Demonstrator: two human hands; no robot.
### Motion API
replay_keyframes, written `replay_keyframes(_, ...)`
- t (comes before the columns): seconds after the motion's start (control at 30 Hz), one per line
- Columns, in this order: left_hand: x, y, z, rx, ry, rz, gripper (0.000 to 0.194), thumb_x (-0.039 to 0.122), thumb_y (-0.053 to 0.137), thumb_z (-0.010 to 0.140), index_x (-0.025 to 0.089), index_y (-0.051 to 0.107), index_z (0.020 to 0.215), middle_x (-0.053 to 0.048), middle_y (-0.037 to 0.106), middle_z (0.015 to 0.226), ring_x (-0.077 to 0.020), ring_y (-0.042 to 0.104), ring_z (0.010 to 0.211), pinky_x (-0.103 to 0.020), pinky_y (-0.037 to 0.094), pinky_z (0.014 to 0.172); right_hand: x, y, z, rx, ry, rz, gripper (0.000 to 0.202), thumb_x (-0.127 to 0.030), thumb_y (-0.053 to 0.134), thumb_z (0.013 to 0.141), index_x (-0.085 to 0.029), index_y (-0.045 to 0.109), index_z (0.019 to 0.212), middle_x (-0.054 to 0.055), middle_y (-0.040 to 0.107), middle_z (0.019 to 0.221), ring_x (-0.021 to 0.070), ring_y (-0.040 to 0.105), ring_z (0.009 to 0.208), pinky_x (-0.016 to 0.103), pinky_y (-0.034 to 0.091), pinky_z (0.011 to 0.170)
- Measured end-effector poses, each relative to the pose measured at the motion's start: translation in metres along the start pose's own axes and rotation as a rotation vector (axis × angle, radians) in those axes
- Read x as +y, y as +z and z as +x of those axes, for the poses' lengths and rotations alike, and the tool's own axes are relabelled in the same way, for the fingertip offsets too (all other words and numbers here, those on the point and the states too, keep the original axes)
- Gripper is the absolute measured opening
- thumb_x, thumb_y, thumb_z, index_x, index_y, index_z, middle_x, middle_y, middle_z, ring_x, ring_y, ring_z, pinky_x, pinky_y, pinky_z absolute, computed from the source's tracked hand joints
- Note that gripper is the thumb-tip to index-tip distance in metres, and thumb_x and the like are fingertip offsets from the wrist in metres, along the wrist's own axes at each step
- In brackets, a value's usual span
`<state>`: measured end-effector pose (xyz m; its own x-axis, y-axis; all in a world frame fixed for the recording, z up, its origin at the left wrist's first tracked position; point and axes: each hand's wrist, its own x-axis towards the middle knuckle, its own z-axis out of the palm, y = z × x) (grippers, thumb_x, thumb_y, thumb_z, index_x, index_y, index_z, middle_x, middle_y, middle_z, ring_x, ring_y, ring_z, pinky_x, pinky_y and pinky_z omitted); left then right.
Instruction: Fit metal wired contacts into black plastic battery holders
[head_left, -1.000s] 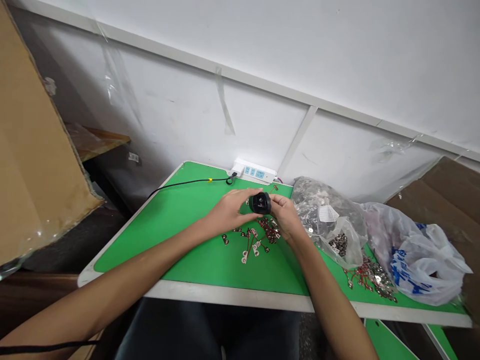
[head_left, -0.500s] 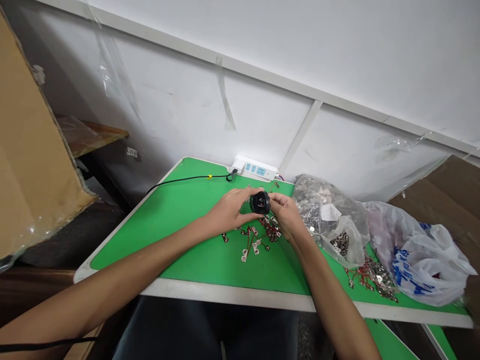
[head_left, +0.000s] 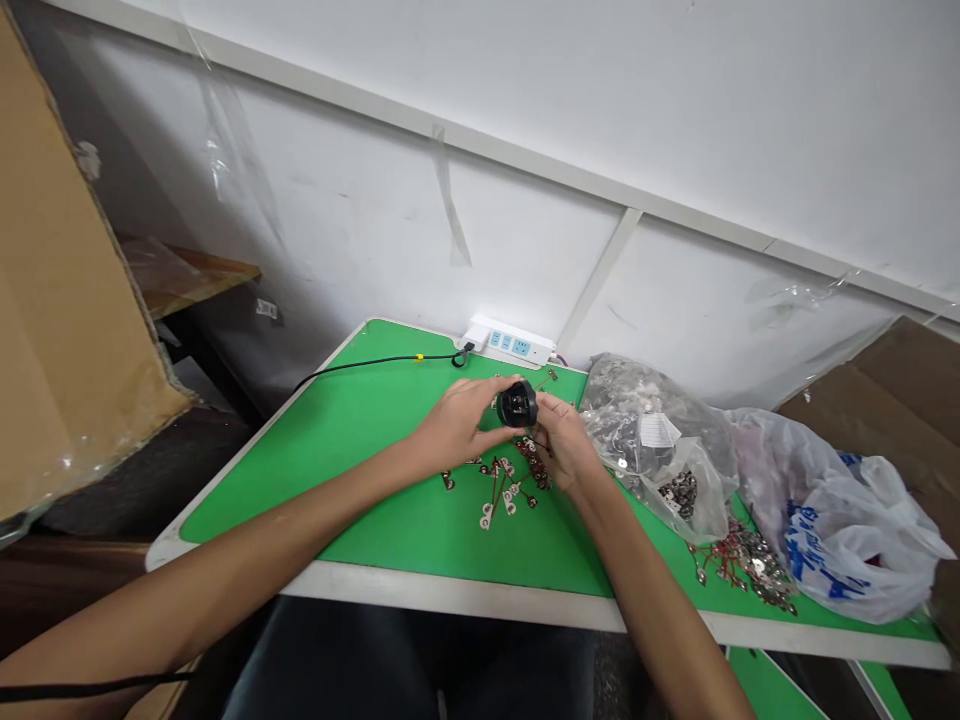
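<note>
A round black plastic housing (head_left: 517, 405) with an open hollow and small metal bits inside is held above the green table. My left hand (head_left: 469, 412) grips it from the left, thumb below and fingers above. On its right side, my right hand (head_left: 564, 432) has its fingers closed at the housing's edge; a thin dark strand shows just below them, and whether they pinch a small part is hidden. Below the hands lie several metal contact tabs with red wires (head_left: 502, 490), loosely spread on the table.
A white power strip (head_left: 517, 343) with a plugged-in black cable (head_left: 367, 362) sits against the wall. To the right are a clear bag of metal parts (head_left: 652, 420), another wired-contact pile (head_left: 754, 565) and a white plastic bag (head_left: 862, 530). Cardboard (head_left: 75, 270) stands at left.
The housing has tilted slightly and shifted a little left in my left hand. My right hand has turned and moved slightly left and down beside it.
</note>
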<state>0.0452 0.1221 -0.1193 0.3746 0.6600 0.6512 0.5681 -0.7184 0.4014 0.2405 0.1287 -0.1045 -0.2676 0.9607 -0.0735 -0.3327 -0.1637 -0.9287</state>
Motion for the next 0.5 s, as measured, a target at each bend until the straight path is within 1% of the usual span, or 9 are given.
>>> replay_keyframes(0.07,0.0000,-0.0009,0.0007,0.022,0.021,0.026,0.067,0.051,0.075,0.096,0.026,0.048,0.152,-0.011,0.067,0.146,-0.0307,0.067,0.131,-0.051,0.051,0.109,0.0037,0.0032,0.0000,0.022,-0.022,0.042,0.033,-0.046,0.094,0.068,-0.022,0.079,0.085,0.001,0.077,0.084,0.0152,0.062,0.074,0.026,0.047,0.070)
replay_keyframes(0.17,-0.0010,-0.0010,0.0012,0.037,0.058,0.052,0.062,0.044,0.072,0.098,0.026,0.048,0.152,-0.011,0.067,0.146,-0.0303,0.066,0.132,-0.050,0.051,0.108,0.0035,0.0054,-0.0008,0.029,-0.039,0.034,0.030,-0.043,0.093,0.071,-0.022,0.080,0.089,0.001,0.079,0.091,0.0157,0.063,0.077,0.027,0.049,0.074)
replay_keyframes(0.3,-0.0035,0.0010,0.0006,0.066,0.079,0.043,0.064,0.037,0.075,0.097,0.026,0.047,0.153,-0.010,0.066,0.148,-0.0290,0.064,0.136,-0.049,0.050,0.110,-0.0024,0.0048,-0.0020,0.034,-0.096,0.000,0.028,-0.043,0.092,0.073,-0.021,0.082,0.086,0.002,0.078,0.091,0.0160,0.065,0.082,0.027,0.051,0.079)
replay_keyframes(0.43,-0.0040,0.0020,0.0002,0.092,0.080,0.029,0.063,0.040,0.074,0.097,0.026,0.048,0.153,-0.010,0.066,0.147,-0.0284,0.065,0.135,-0.049,0.051,0.110,-0.0036,0.0032,-0.0016,0.035,-0.147,-0.035,0.030,-0.045,0.092,0.073,-0.021,0.082,0.087,0.002,0.078,0.091,0.0170,0.066,0.086,0.028,0.051,0.084)
replay_keyframes(0.5,-0.0035,0.0021,0.0002,0.096,0.072,0.026,0.063,0.043,0.074,0.097,0.026,0.048,0.152,-0.010,0.067,0.147,-0.0284,0.066,0.133,-0.049,0.051,0.109,-0.0024,0.0032,-0.0015,0.055,-0.150,-0.040,0.031,-0.046,0.093,0.072,-0.021,0.081,0.087,0.001,0.077,0.091,0.0162,0.065,0.085,0.027,0.051,0.082)
